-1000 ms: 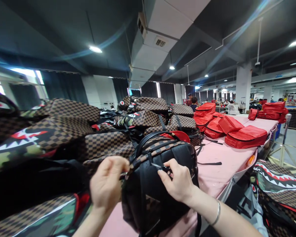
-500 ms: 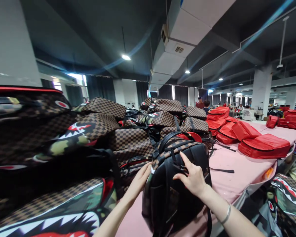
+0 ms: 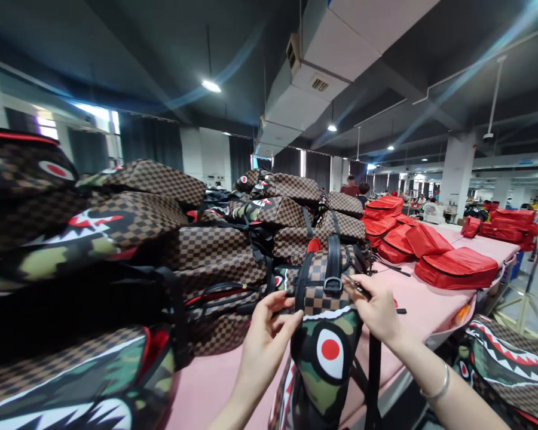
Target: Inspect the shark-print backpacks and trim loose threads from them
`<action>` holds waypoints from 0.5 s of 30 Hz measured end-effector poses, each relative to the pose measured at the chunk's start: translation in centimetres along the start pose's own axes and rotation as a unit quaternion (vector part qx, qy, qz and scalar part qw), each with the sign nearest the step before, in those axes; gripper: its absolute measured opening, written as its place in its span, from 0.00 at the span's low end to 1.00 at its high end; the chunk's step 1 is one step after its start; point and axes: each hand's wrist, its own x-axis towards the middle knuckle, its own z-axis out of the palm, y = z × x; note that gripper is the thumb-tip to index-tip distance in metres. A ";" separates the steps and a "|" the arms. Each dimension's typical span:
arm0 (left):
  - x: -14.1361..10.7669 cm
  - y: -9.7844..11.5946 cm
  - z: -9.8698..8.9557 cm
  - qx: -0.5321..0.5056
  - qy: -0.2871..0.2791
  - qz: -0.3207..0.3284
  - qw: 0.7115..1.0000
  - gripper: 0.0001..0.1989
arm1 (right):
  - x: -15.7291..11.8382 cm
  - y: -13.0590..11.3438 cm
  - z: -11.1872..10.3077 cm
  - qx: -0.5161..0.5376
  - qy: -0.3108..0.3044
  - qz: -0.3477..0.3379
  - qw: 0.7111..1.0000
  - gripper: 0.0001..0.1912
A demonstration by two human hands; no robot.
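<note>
The backpack point(image 3: 323, 325) stands on the pink-covered desk point(image 3: 219, 385), one side with a big eye print turned to the wearer, between the two hands. The left hand point(image 3: 265, 335) curves loosely at its left edge, thumb apart from the fingers; whether it grips any fabric, I cannot tell. The right hand point(image 3: 379, 307) seems to pinch a thin dark piece point(image 3: 363, 290) beside the buckled handle point(image 3: 333, 266). With so light a hold, a sideways tug could tip the bag or swing it round. The black strap point(image 3: 373, 379) hanging on the right might snag, and a shove leftward could jostle the heaped checked bags point(image 3: 215, 254).
</note>
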 end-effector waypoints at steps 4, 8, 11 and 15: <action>0.3 0.8 1.0 0.026 -0.003 0.031 0.999 0.25 | 0.4 -3.1 0.1 -0.158 -0.048 0.067 0.984 0.12; 1.4 1.8 0.9 0.052 -0.034 0.054 0.997 0.26 | 1.1 -3.5 0.2 -0.166 -0.097 0.077 0.978 0.11; 2.9 2.5 0.6 0.112 -0.041 0.113 0.986 0.17 | 1.2 -3.2 0.2 -0.114 -0.154 0.034 0.981 0.08; 4.0 2.6 0.6 0.145 -0.015 0.138 0.980 0.10 | 0.9 -3.1 -0.2 -0.084 -0.196 -0.025 0.977 0.08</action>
